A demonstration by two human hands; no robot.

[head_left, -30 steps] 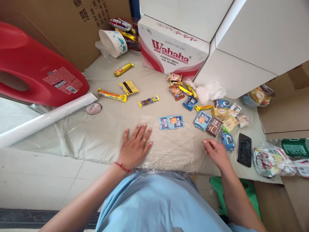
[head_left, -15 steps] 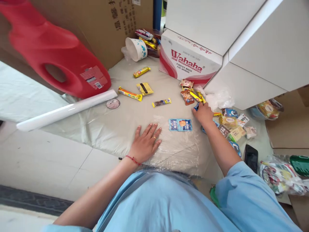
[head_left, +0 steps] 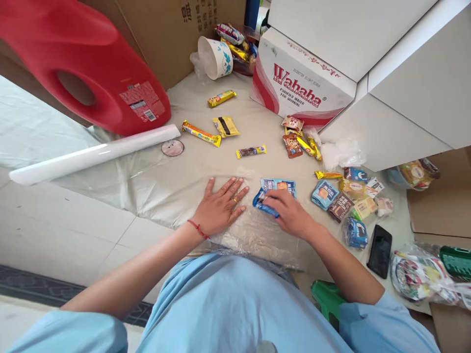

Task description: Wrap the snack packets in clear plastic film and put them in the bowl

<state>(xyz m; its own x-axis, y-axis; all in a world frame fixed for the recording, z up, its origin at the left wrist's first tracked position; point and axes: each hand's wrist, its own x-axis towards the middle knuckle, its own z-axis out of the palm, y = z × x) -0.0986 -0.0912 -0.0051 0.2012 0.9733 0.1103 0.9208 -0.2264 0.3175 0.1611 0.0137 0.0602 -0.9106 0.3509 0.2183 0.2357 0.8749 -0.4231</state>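
My left hand (head_left: 221, 208) lies flat with fingers spread on a sheet of clear plastic film (head_left: 253, 235) at the near edge of the surface. My right hand (head_left: 287, 212) is closed on a small blue snack packet (head_left: 262, 202) and rests on the film just right of the left hand. A pair of joined blue packets (head_left: 278, 185) lies just beyond my right hand's fingers. More small wrapped snacks (head_left: 340, 193) are scattered to the right.
A red detergent jug (head_left: 84, 63) and a white roll (head_left: 95, 153) lie at the left. A Wahaha carton (head_left: 298, 88), a paper bowl (head_left: 215, 56) and cardboard stand behind. Yellow snack bars (head_left: 213, 132) lie mid-surface. A black phone (head_left: 379, 250) and a bag (head_left: 419, 272) sit right.
My right hand reached out to the snacks near the carton, then came back toward me with a blue packet, now set on the film. The left hand stayed flat.
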